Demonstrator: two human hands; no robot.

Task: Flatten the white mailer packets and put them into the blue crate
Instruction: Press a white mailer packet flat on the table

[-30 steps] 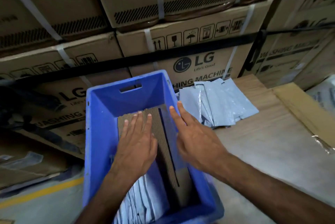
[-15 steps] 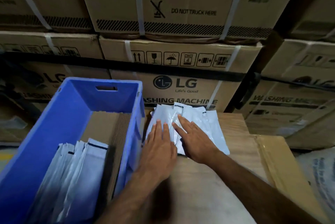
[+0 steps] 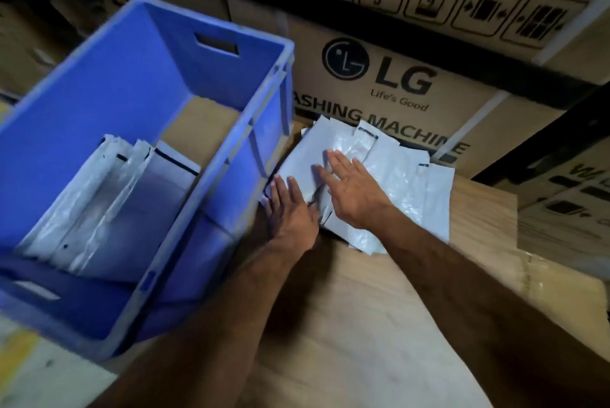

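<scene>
A loose pile of white mailer packets [image 3: 396, 183] lies on the wooden table, just right of the blue crate [image 3: 224, 156]. My left hand [image 3: 290, 209] lies flat with straight fingers on the pile's left edge, close to the crate wall. My right hand [image 3: 353, 189] presses flat on the middle of the pile, fingers spread. Inside the crate, several packets [image 3: 109, 209] stand on edge against a cardboard divider [image 3: 201, 130].
The wooden table [image 3: 363, 325] stretches toward me below the pile. A flat cardboard sheet [image 3: 561, 292] lies at the table's right. Stacked LG washing machine boxes [image 3: 396, 77] form a wall right behind the pile and crate.
Both hands left the crate and moved right onto the packet pile. Since half a second ago they have slid a little further over the pile, and the camera has moved closer.
</scene>
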